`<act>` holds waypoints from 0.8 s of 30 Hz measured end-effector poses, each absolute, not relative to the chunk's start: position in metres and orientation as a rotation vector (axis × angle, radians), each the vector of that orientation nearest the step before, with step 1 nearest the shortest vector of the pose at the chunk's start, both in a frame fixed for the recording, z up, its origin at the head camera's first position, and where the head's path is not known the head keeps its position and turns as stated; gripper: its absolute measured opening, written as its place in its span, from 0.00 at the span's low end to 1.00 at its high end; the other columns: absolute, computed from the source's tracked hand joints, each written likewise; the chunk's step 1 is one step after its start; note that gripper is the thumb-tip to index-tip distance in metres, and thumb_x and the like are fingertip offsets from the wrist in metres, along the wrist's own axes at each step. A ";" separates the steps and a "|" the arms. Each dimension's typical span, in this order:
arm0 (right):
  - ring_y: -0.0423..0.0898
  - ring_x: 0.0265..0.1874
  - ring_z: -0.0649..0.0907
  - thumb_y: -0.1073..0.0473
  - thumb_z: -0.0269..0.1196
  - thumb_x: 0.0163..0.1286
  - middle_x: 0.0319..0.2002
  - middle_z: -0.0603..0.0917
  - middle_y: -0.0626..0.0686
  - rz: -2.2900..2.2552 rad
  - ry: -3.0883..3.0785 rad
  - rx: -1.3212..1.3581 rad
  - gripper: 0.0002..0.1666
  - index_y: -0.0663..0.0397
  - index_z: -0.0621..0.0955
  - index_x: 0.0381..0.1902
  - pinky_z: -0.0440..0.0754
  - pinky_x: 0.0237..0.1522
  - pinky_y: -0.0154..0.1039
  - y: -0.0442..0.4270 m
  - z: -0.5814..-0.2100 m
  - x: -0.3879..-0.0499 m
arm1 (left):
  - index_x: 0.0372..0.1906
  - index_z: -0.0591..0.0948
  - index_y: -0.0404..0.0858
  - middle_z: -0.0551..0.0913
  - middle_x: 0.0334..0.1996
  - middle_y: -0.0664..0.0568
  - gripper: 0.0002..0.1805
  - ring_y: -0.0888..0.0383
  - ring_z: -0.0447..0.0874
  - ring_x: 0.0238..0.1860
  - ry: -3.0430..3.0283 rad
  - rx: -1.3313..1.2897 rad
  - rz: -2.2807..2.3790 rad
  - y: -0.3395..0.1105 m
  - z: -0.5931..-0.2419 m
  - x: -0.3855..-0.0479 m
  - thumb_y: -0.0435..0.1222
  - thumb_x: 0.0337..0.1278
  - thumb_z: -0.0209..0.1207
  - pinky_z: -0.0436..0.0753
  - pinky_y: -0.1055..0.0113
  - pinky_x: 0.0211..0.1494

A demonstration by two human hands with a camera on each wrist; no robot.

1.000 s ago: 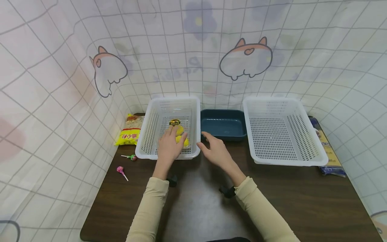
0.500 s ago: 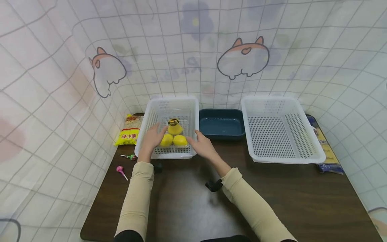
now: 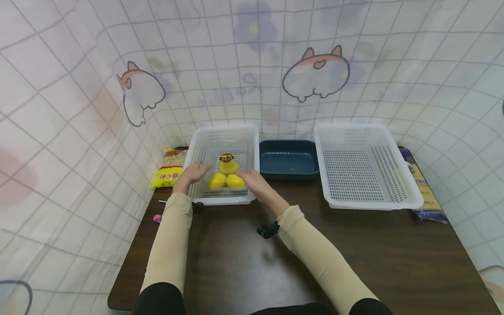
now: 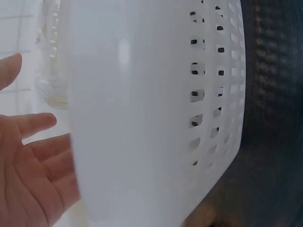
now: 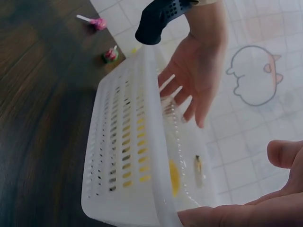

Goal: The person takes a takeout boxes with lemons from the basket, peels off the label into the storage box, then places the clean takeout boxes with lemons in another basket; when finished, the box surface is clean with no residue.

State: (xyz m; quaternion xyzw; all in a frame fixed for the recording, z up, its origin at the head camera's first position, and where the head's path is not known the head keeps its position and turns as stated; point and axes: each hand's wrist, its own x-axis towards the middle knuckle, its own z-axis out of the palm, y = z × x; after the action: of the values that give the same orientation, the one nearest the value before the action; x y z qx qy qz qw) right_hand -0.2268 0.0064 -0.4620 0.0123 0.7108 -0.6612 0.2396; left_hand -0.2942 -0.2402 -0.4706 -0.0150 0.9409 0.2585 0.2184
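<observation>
Several yellow lemons (image 3: 226,180) lie in a clear plastic tray (image 3: 236,146) with a black and yellow label, inside the left white basket (image 3: 220,201). My left hand (image 3: 192,174) reaches over the basket's left side, fingers extended; in the left wrist view it is beside the rim, apart from the clear tray. Over the right rim, my right hand (image 3: 255,183) has its thumb raised and its fingers fairly straight, close to the lemons. Whether either hand touches the basket is hard to tell. Neither hand grips anything.
A dark blue bin (image 3: 288,159) stands between the left basket and a second white basket (image 3: 332,204). A yellow food bag (image 3: 167,176) lies far left, a blue and gold packet (image 3: 427,192) far right. A pink lollipop (image 3: 157,218) lies by my left sleeve; a green one (image 5: 111,54) is nearby.
My left hand has moved left from over the lemons to the basket's left side, uncovering them. My right hand has shifted left over the right rim. The lemon tray stays in the basket.
</observation>
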 end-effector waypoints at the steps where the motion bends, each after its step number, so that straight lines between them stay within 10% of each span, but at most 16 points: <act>1: 0.57 0.75 0.65 0.43 0.50 0.78 0.75 0.63 0.60 -1.825 1.917 0.047 0.38 0.58 0.58 0.76 0.58 0.78 0.56 0.005 -0.463 -0.228 | 0.79 0.44 0.32 0.47 0.79 0.31 0.46 0.32 0.51 0.78 2.589 -0.043 0.733 -0.241 -0.471 -0.295 0.61 0.74 0.35 0.58 0.41 0.78; 10: 0.55 0.80 0.51 0.44 0.51 0.77 0.80 0.50 0.58 -1.848 1.744 0.249 0.42 0.60 0.53 0.78 0.47 0.81 0.54 -0.014 -0.471 -0.236 | 0.79 0.42 0.32 0.56 0.74 0.29 0.42 0.37 0.71 0.68 2.382 -0.201 1.003 -0.251 -0.483 -0.297 0.55 0.77 0.37 0.75 0.48 0.70; 19: 0.55 0.76 0.59 0.49 0.53 0.76 0.76 0.57 0.58 -2.020 1.508 0.425 0.39 0.59 0.56 0.76 0.51 0.81 0.52 -0.017 -0.478 -0.244 | 0.74 0.57 0.29 0.72 0.38 0.45 0.33 0.44 0.74 0.62 2.288 -0.278 1.227 -0.246 -0.489 -0.302 0.47 0.78 0.43 0.77 0.52 0.65; 24: 0.54 0.79 0.53 0.47 0.53 0.76 0.78 0.52 0.57 -2.030 1.523 0.440 0.41 0.58 0.53 0.78 0.46 0.81 0.56 -0.014 -0.477 -0.242 | 0.77 0.53 0.31 0.71 0.61 0.39 0.36 0.50 0.71 0.53 2.266 -0.318 1.277 -0.239 -0.487 -0.301 0.47 0.77 0.45 0.75 0.61 0.55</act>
State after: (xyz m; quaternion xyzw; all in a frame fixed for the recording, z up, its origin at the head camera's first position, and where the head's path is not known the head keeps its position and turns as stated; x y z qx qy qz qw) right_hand -0.2424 -0.0145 -0.4771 0.1639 0.5679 -0.7567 0.2793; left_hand -0.3009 -0.2392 -0.4869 -0.1173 0.8355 0.4710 0.2575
